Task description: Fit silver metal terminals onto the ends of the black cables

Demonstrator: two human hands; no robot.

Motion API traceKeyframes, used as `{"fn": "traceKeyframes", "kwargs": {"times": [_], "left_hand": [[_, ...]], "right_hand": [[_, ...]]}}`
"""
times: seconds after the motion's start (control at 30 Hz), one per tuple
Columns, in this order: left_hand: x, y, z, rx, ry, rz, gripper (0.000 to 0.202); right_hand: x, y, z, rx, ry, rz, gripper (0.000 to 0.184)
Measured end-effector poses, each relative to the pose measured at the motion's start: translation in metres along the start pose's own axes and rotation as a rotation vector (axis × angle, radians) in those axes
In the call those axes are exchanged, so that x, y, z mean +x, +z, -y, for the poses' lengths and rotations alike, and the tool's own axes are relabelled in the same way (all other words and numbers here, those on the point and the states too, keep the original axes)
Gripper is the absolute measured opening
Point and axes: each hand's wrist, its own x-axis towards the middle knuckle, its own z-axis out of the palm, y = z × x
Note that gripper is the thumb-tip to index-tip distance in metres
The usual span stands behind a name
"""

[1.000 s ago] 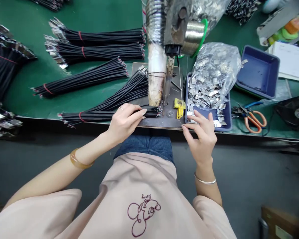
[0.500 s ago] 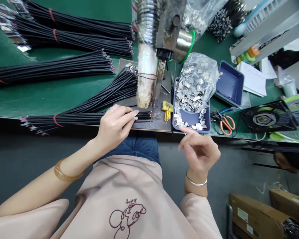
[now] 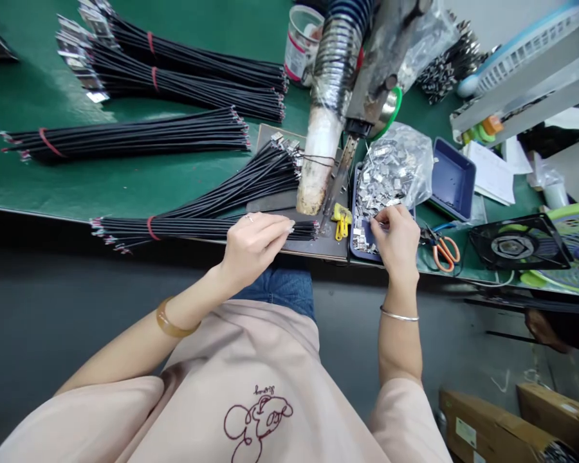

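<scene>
Left hand (image 3: 255, 247) curled over red-banded black cables (image 3: 193, 228). Right hand (image 3: 398, 239) bent over silver metal connectors (image 3: 360, 238) in blue plastic tray (image 3: 367, 255). Grips unclear

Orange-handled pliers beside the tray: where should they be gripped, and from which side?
Probably best by the orange handles, coming from the near table edge with the right hand. They angle out toward that edge and spread apart, so fingers could wrap around them, while the metal head points away, beside the blue tray.
</scene>
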Motion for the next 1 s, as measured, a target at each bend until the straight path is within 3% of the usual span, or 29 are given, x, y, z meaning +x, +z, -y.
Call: {"fn": "traceKeyframes", "kwargs": {"times": [0.23, 0.43, 0.6, 0.73, 0.83, 1.0], "left_hand": [[0.000, 0.001, 0.003, 0.044, 0.046, 0.001, 0.021], [0.003, -0.005, -0.009, 0.106, 0.146, -0.103, 0.014], [0.001, -0.011, -0.013, 0.133, 0.222, 0.018, 0.015], [0.005, -0.009, -0.009, 0.242, 0.246, 0.074, 0.019], [0.011, -0.005, -0.010, 0.381, 0.241, 0.073, 0.021], [0.017, -0.005, -0.016, 0.354, 0.221, 0.122, 0.023]], "right_hand": [[-0.003, -0.004, 0.010, -0.192, 0.009, 0.036, 0.009], [-0.004, -0.009, 0.010, -0.299, -0.010, 0.079, 0.010], [-0.013, -0.017, 0.011, -0.370, -0.121, 0.136, 0.014], [-0.010, -0.018, 0.012, -0.384, -0.111, 0.168, 0.014], [-0.009, -0.015, 0.009, -0.205, -0.065, 0.094, 0.014], [-0.036, -0.022, 0.017, 0.446, 0.104, -0.125, 0.015]]}}
